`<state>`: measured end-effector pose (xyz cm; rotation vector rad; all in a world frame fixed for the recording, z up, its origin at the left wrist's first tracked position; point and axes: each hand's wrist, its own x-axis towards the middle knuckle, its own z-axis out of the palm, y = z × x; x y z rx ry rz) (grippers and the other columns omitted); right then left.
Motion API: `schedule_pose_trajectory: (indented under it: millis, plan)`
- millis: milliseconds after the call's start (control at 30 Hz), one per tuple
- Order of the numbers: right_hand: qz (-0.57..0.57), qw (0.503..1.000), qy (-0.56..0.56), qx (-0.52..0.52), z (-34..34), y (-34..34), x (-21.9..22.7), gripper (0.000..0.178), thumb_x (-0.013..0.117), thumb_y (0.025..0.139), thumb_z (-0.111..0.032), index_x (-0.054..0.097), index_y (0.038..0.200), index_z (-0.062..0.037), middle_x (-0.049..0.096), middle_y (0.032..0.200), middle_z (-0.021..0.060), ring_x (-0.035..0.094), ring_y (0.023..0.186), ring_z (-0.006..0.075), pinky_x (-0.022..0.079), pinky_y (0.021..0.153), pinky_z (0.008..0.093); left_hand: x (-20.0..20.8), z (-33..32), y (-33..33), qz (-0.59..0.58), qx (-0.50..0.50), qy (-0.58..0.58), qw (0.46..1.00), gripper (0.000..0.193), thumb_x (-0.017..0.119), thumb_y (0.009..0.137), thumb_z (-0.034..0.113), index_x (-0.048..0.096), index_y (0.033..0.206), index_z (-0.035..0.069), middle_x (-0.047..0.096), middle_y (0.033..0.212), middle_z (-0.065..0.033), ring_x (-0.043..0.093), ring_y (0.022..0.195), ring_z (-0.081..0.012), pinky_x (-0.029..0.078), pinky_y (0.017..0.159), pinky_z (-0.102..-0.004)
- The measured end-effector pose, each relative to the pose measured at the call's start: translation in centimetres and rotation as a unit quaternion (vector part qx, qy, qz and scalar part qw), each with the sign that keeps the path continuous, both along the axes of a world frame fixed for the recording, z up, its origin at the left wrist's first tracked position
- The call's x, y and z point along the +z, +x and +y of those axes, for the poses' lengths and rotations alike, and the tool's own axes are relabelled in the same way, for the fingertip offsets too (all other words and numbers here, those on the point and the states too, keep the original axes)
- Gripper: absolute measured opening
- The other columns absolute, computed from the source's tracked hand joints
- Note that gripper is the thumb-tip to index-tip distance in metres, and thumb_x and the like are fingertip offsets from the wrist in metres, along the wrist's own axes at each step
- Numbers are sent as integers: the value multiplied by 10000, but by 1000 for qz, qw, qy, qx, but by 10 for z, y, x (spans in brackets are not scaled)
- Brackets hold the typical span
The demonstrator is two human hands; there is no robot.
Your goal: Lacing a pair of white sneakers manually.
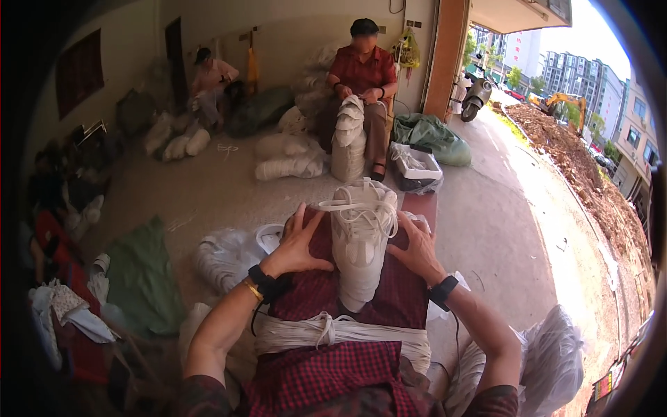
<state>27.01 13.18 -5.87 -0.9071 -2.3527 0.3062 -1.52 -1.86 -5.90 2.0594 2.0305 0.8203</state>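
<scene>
The left hand (295, 243) and right hand (417, 249) press with spread, open fingers on both sides of the tied white stack (360, 236) on the lap; if one side loosens, the stack can tip over.

Bare floor (486, 229) lies open at centre right. At lower left, a green cloth (142, 278) and plastic bags (222, 254) crowd in; a white sack (556, 361) blocks the lower right.

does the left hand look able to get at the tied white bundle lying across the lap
Probably yes. The left hand rests beside the upright white stack, just beyond the tied white bundle across the lap, and nothing lies between them; drawing the hand back looks enough.
</scene>
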Motion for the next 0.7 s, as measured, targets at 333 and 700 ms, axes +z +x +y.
schedule_pose_trajectory:
  millis: [333,700]
  plan:
    - [-3,1000,-13,-5,4,3,-1,874,805,730,-315,398,1482,-133,632,1293,3,453,1301,311,316,1007,563,143,-113,89,-279,-367,85,883,364,795,841,171,641,1108,-24,715,901,-156,698,809,-285,567,760,-369]
    - [9,1000,2,0,-2,-3,2,866,797,744,-328,395,1488,-139,638,1281,3,444,1305,293,305,1015,557,189,-168,147,-544,-542,94,634,195,745,902,192,755,1031,46,670,792,-166,592,589,-207,493,548,-287]
